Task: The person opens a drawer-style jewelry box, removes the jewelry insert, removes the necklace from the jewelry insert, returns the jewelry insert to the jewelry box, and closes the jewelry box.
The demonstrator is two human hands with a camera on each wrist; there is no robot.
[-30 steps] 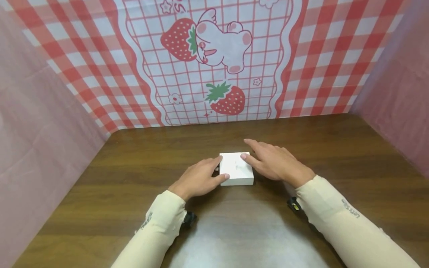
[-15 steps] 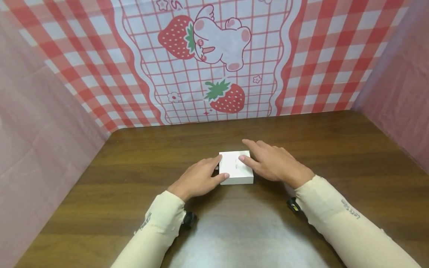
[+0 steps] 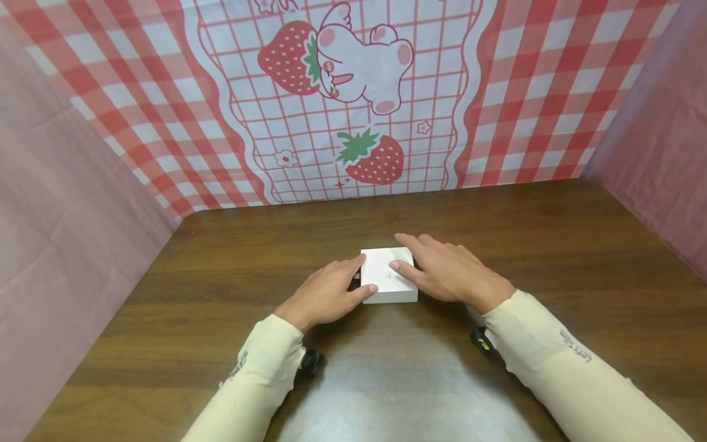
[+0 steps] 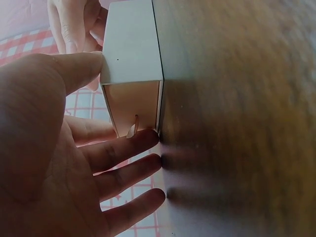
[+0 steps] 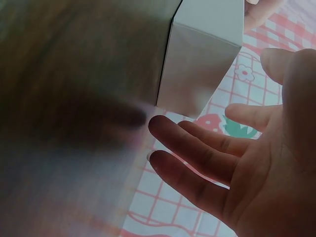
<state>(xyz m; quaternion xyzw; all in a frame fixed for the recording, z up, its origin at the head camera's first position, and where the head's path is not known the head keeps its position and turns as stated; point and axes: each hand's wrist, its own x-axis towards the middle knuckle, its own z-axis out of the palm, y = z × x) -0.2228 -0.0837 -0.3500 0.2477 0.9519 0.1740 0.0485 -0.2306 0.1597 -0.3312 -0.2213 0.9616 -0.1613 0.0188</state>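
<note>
A small white drawer box (image 3: 381, 276) lies flat on the wooden table. At its left end, in the left wrist view, a recessed drawer front (image 4: 132, 101) carries a small ribbon tab (image 4: 132, 129). My left hand (image 3: 326, 291) holds that end, thumb at the near corner and index finger at the far one. The other left fingers spread below the tab, their tips at the tabletop. My right hand (image 3: 450, 267) hovers at the box's right end, its thumb over the top. In the right wrist view, its fingers (image 5: 197, 153) are spread and apart from the plain end.
The brown wooden table (image 3: 248, 245) extends around both hands. Behind it hangs a red and white checked cloth (image 3: 530, 92) with strawberry prints. Pink cloth (image 3: 77, 215) encloses the left and right sides. A black wrist camera (image 3: 312, 362) sits under the left sleeve.
My right hand has shifted slightly left and nearer, its thumb reaching further over the box top. The left hand and the box stay in place. The head view has tilted slightly.
</note>
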